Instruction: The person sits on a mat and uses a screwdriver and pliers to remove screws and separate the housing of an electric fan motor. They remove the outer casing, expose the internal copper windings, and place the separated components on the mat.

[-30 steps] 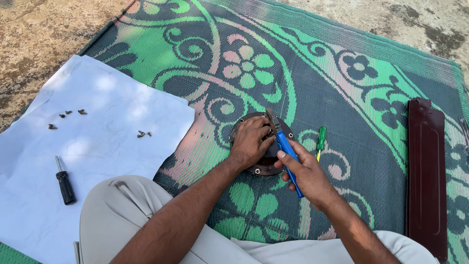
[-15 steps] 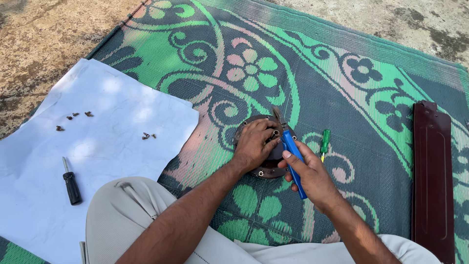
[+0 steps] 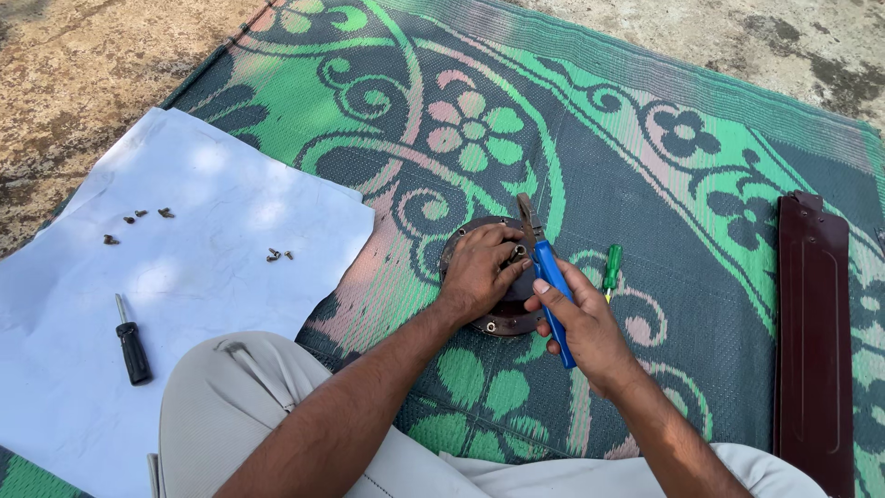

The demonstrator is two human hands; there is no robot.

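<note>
Down on the mat [image 3: 664,231], near its middle, lies a round brown metal disc [image 3: 489,318], and both hands are at it. The left hand [image 3: 479,272] rests flat on top of the disc, fingers curled loosely over its centre, pressing on it rather than gripping anything that can be made out. The right hand [image 3: 585,327] is closed around the blue handles of a pair of pliers [image 3: 546,272], whose metal nose points away from the person and sits over the disc's far part, just beside the left fingertips; whether the nose bites on anything cannot be told. A green screwdriver [image 3: 611,267] lies on the mat just right of the pliers, close to the right hand but not touching it. Well apart, along the mat's right edge, lies a long dark brown blade [image 3: 811,350]. Over the mat's left edge is spread a white sheet [image 3: 212,277], which carries a black screwdriver [image 3: 132,341] near its near left part, one small cluster of screws [image 3: 138,221] toward its far left, and another cluster [image 3: 278,254] nearer the disc. The person's knee [image 3: 240,406], in pale trousers, shows below the forearms, overlapping the sheet's near edge.
</note>
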